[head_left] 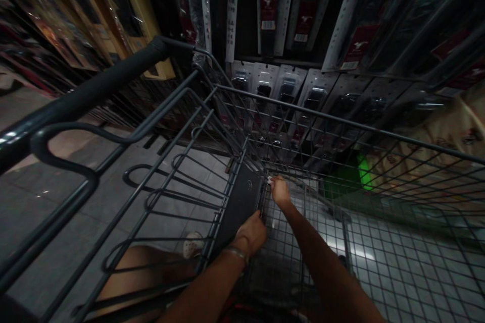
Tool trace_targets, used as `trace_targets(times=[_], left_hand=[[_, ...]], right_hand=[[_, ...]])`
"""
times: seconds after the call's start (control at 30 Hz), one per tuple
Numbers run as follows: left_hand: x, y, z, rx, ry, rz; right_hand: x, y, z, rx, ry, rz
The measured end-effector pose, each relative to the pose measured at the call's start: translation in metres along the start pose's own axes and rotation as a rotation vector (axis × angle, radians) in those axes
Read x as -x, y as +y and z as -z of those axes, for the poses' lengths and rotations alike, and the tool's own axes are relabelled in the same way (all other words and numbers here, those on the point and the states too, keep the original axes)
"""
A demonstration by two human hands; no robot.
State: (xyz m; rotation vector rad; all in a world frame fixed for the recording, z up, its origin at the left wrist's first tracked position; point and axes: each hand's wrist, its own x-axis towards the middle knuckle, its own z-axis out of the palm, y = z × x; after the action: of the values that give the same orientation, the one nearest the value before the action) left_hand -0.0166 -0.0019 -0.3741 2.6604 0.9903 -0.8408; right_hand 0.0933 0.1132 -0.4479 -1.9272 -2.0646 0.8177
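Note:
Both my arms reach down into a dark wire shopping cart [322,118]. My left hand [252,234], with a bracelet at the wrist, is closed around the near edge of the cart's flat dark panel [238,199]. Farther forward, my right hand [279,192] pinches a small white crumpled piece [269,180] between thumb and fingers. It is too small to tell whether this is tissue or cloth. The white piece is at the far end of the panel, by the corner where the panel meets the wire side.
The cart's thick handle [87,83] and wire loops lie to the left. Hanging belts [268,5] in packaging and boxed buckles [288,86] line the rack ahead. Tan printed bags [428,146] stand at right beside a green edge. A light clog [193,245] shows on the tiled floor.

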Motion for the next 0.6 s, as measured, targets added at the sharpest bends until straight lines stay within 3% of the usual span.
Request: trace_targets(times=[0.17, 0.5, 0.6], left_hand=[[-0.006, 0.000, 0.004, 0.062, -0.121, -0.026], [-0.008, 0.002, 0.008, 0.038, -0.124, -0.016], [-0.011, 0.004, 0.004, 0.076, -0.059, 0.010]], right_hand=[[0.013, -0.004, -0.007, 0.047, -0.081, 0.039], [0.059, 0.005, 0.020, 0.191, -0.487, 0.320], [0.053, 0.001, 0.036, 0.348, -0.423, 0.369]])
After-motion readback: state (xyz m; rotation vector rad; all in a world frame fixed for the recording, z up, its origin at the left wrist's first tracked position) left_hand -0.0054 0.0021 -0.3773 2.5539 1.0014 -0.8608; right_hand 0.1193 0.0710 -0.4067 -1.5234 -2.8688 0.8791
